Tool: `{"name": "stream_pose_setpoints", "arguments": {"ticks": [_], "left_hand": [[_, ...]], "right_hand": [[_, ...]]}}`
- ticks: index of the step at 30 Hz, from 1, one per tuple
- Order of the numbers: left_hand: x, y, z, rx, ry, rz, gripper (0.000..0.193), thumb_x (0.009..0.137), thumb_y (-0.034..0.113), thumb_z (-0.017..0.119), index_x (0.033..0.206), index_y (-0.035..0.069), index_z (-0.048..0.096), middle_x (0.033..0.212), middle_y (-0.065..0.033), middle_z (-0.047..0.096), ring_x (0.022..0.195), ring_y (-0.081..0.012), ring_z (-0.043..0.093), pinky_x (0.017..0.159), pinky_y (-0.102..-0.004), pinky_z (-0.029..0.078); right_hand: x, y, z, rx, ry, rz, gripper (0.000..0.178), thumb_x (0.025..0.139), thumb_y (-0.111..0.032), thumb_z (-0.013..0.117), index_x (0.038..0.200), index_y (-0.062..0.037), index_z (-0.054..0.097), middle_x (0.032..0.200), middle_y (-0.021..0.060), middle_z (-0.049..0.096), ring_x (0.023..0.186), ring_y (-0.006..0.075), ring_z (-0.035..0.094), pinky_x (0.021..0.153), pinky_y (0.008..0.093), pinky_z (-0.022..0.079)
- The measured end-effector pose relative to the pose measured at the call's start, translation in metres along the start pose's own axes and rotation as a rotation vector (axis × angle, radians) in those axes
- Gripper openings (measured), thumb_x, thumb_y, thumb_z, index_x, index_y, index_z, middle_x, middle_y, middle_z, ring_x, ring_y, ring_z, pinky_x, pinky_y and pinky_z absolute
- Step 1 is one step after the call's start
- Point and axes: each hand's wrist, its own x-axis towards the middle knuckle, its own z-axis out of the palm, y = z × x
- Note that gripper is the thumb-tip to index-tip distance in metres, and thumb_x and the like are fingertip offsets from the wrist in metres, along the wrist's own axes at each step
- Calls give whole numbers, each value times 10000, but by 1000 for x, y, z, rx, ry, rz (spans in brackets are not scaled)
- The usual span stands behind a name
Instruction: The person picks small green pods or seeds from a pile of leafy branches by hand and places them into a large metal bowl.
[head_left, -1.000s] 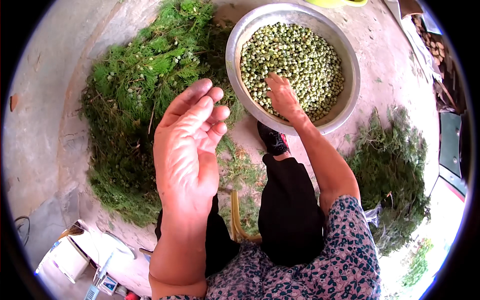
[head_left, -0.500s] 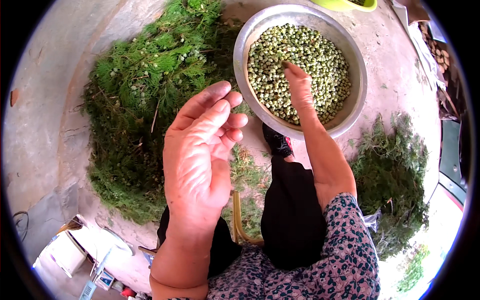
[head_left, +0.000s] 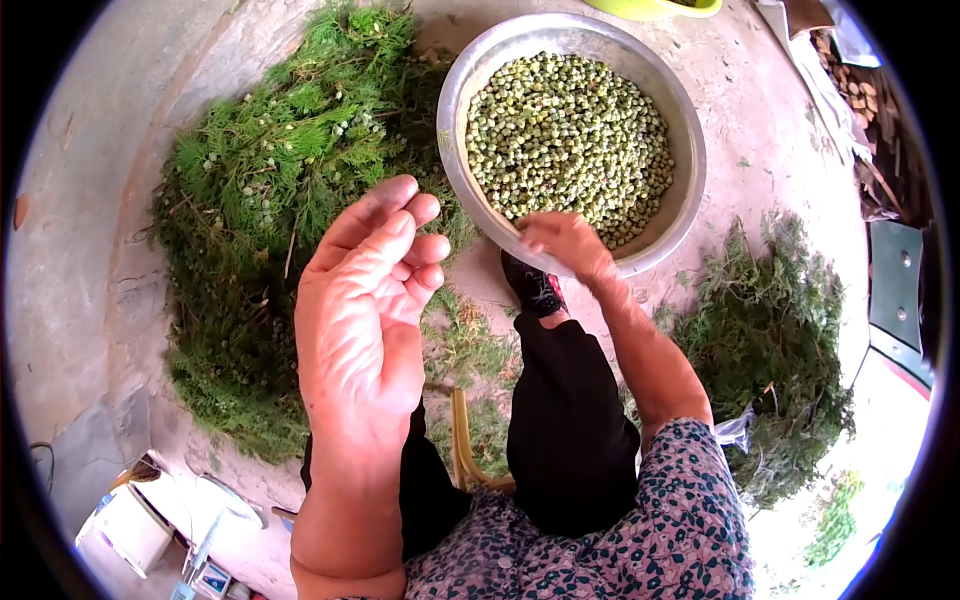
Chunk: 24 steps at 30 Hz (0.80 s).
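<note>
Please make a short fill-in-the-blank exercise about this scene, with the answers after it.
1. The metal bowl is full of small ____ seeds.
2. The right hand rests at the bowl's ____ rim.
3. The left hand is raised and holds ____.
4. The big pile of sprigs lies to the ____ of the bowl.

Answers: green; near; nothing; left
</note>
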Motion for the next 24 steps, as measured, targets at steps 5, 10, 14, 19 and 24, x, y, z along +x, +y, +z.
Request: {"name": "stream_pose_setpoints", "arguments": {"ticks": [5, 10, 14, 19, 24], "left_hand": [[1, 1, 0, -14, 13, -4, 189, 814, 43, 565, 1001, 12, 574, 858, -58, 624, 658, -107, 575, 595, -205, 432], [-4, -3, 5, 38, -2, -23, 209, 826, 31, 521, 1033, 8, 540, 892, -51, 591, 671, -90, 529, 602, -206, 446], [-6, -3, 5, 166, -47, -2, 245, 864, 85, 481, 1084, -23, 489, 899, -61, 547, 675, -83, 509, 467, -180, 448], [-4, -3, 5, 108, -53, -19, 231, 856, 72, 492, 1071, -14, 505, 895, -58, 560, 674, -87, 514, 486, -190, 450], [2, -6, 4, -16, 1, -30, 210, 804, 38, 579, 1009, -6, 570, 875, -81, 615, 674, -126, 569, 609, -222, 429]], "right_hand": [[71, 20, -29, -503, 543, -364, 192, 749, -77, 580, 935, -39, 606, 1040, 139, 572, 980, 287, 523, 866, 391, 392], [129, 20, -35, -892, 428, -297, 226, 735, -100, 567, 960, -77, 573, 1304, 138, 357, 1167, 398, 350, 898, 497, 367], [155, 17, -29, -1145, 280, -191, 209, 732, -76, 512, 917, -54, 608, 1304, 89, 376, 1204, 355, 336, 941, 476, 336], [166, 43, -44, -817, 395, -270, 223, 710, -91, 535, 911, -27, 607, 1068, 81, 552, 979, 301, 504, 844, 388, 421], [102, 5, -50, 694, 413, -146, 263, 830, -35, 464, 1055, 72, 548, 962, 128, 590, 853, 175, 569, 778, 275, 474]]}}
